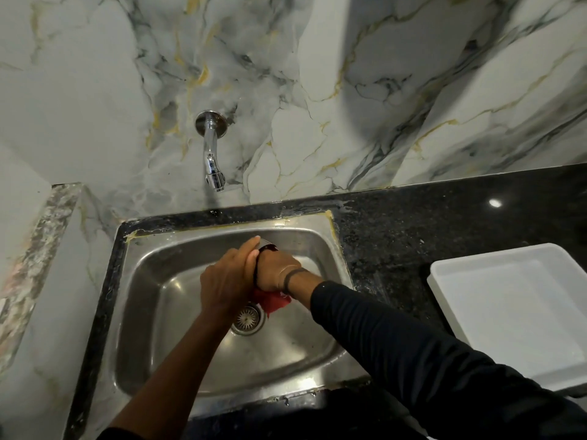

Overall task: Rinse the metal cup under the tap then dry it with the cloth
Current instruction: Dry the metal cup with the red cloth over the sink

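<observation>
Forearms are seen nearest the lens, the right one in a dark sleeve (pixel 397 341), the left one bare; both are extended over the steel sink (pixel 152 312). Left hand (pixel 227 289) and right hand (pixel 276 271) are pressed together above the drain (pixel 247 319).

Metal cup (pixel 268 246): only a sliver of rim is visible between the fingertips, over the middle of the basin; the body is covered by both hands. Red cloth (pixel 273 301): a bunch is noted hanging below the right hand, just above the drain.

Fingers of both hands are curled closed. The left is judged to be wrapped round the cup; the right is clenched on the cloth and pressed against the cup.

No water is seen running from the tap (pixel 214 173). Step in hand is therefore judged to be drying, with rinsing taken as done. The next move is judged to call for the cup being turned inside the cloth, with the inside wiped as well.

Not resolved: whether the cloth reaches inside the cup, and how wet the cup is. A white tray (pixel 508 312) on the dark counter (pixel 444 211) is cut off at the right edge.
</observation>
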Motion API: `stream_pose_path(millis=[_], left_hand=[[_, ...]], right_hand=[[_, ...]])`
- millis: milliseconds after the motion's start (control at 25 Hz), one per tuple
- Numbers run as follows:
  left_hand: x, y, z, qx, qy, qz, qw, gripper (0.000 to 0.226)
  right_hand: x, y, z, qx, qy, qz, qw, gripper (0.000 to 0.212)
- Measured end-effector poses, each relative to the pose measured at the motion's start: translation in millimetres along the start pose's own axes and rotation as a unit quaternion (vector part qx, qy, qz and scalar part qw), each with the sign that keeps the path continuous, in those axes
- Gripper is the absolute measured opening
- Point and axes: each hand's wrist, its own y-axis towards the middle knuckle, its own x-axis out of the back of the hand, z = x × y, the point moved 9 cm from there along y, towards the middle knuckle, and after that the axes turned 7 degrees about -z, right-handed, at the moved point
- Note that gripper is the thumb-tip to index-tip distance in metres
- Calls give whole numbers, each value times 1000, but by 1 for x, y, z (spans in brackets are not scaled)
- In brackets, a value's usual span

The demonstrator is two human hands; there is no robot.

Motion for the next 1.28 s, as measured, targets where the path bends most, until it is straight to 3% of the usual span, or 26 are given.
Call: stream_pose_path(millis=[80, 160, 240, 320, 400, 480, 560, 640, 720, 800, 920, 1080, 1160, 1280], left_hand=[[7, -4, -4, -9, -2, -7, 1000, 56], [10, -5, -6, -48, -30, -22, 998, 51], [11, -5, -1, -76, -71, -29, 994, 48], [6, -5, 11, -59, -148, -11, 987, 49], [1, -3, 26, -12, -210, 10, 978, 46], [3, 4, 43, 83, -268, 8, 960, 42], [8, 6, 58, 186, -333, 17, 924, 46], [9, 1, 68, 252, -363, 49, 896, 48], [4, -6, 67, 267, -375, 93, 883, 44], [-5, -8, 57, 259, -381, 140, 877, 43], [-9, 1, 43, 241, -372, 164, 881, 43], [-1, 1, 50, 241, -370, 144, 885, 42], [3, -6, 64, 275, -377, 101, 879, 41], [-3, -24, 87, 385, -381, -14, 840, 44]], right_hand=[[-9, -5, 2, 51, 16, 83, 995, 26], [-16, -18, 3, 94, 54, 114, 988, 26], [-22, -29, 0, 85, 169, 136, 973, 26], [-24, -41, -2, 92, 227, 150, 958, 30], [-34, -54, -7, 158, 173, 178, 956, 36], [-57, -70, -31, 199, 46, 192, 960, 34], [-61, -75, -75, 115, 26, 141, 983, 23], [-36, -72, -108, 23, 124, 34, 991, 25], [12, -60, -116, -5, 249, -112, 962, 32], [55, -41, -100, 30, 319, -186, 929, 44], [71, -18, -43, 100, 419, -105, 896, 46], [37, -20, -18, 88, 540, -19, 837, 41], [24, -28, -18, 86, 591, -35, 802, 39], [12, -41, -20, 65, 653, -113, 746, 41]])
